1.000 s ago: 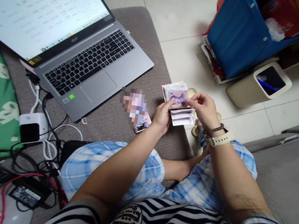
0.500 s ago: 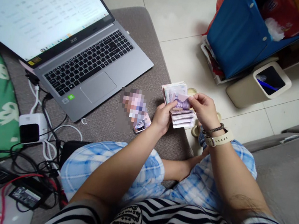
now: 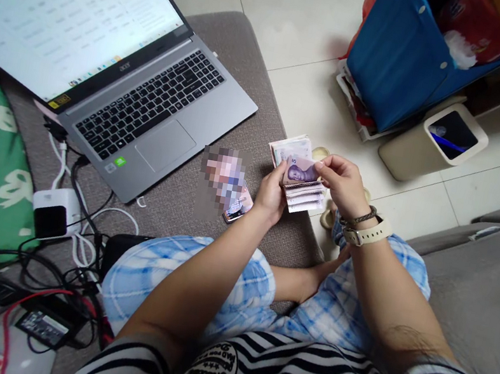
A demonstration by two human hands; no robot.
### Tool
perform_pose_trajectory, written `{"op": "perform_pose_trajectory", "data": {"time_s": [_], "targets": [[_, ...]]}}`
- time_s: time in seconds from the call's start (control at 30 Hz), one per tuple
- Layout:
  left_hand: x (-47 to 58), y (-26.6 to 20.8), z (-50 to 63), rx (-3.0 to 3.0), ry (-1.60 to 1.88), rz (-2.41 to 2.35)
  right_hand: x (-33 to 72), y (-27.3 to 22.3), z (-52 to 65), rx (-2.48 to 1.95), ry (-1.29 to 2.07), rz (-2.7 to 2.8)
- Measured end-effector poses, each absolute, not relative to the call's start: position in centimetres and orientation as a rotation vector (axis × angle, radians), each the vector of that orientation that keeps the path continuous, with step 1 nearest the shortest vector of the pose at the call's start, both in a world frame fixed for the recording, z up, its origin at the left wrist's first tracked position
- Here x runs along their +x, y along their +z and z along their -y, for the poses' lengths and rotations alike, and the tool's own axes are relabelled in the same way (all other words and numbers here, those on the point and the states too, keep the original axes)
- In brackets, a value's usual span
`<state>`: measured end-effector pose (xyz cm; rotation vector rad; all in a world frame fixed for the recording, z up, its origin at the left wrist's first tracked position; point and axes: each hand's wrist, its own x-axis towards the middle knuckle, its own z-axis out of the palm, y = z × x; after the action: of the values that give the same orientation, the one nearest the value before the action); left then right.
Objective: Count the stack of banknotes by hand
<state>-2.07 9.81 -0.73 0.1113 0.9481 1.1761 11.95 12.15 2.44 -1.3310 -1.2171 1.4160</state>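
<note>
A folded stack of banknotes point(image 3: 302, 200) rests in my left hand point(image 3: 273, 192), its thumb lying along the near edge of the notes. On top, a purple banknote point(image 3: 302, 171) marked 5 lies face up. The thumb and fingertips of my right hand point(image 3: 344, 181) pinch that top note at its right edge. Some fingers of my left hand are hidden beneath the stack. Left of my hands a phone point(image 3: 238, 204) lies on the grey cushion, its screen lit and mostly blurred out.
An open laptop point(image 3: 163, 133) sits on the grey cushioned seat point(image 3: 223, 34) at the left. Tangled cables surround a white adapter point(image 3: 54, 214) and a black power brick point(image 3: 44, 328). Across the tiled floor stand a beige bin point(image 3: 405, 153) and a blue fabric box point(image 3: 393, 57).
My left thumb has drawn back from the top note's portrait to the stack's edge, so more of the purple note shows. My right hand has barely moved.
</note>
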Motion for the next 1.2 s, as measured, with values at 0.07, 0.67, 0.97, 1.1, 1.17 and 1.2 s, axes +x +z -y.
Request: {"op": "perform_pose_trajectory", "data": {"time_s": [0.07,0.67,0.97,1.1,1.17,1.2], "targets": [[-2.01,-0.73,-9.88,0.099,1.175,-0.958,11.94,2.49,-12.15,-1.329,1.427,1.209],[-1.85,-1.11,-9.96,0.094,1.199,-1.01,11.86,2.41,-12.24,-1.304,1.463,1.169],[-1.82,-1.02,-9.95,0.072,1.193,-0.996,11.78,2.38,-12.23,-1.314,1.45,1.179],[-1.93,-0.97,-9.87,0.097,1.19,-0.955,11.81,2.45,-12.14,-1.295,1.448,1.181],[-1.99,-0.92,-9.82,0.108,1.189,-0.935,11.84,2.57,-12.07,-1.277,1.46,1.196],[-2.01,-0.89,-9.79,0.109,1.19,-0.932,11.85,2.64,-12.04,-1.274,1.463,1.206]]}}
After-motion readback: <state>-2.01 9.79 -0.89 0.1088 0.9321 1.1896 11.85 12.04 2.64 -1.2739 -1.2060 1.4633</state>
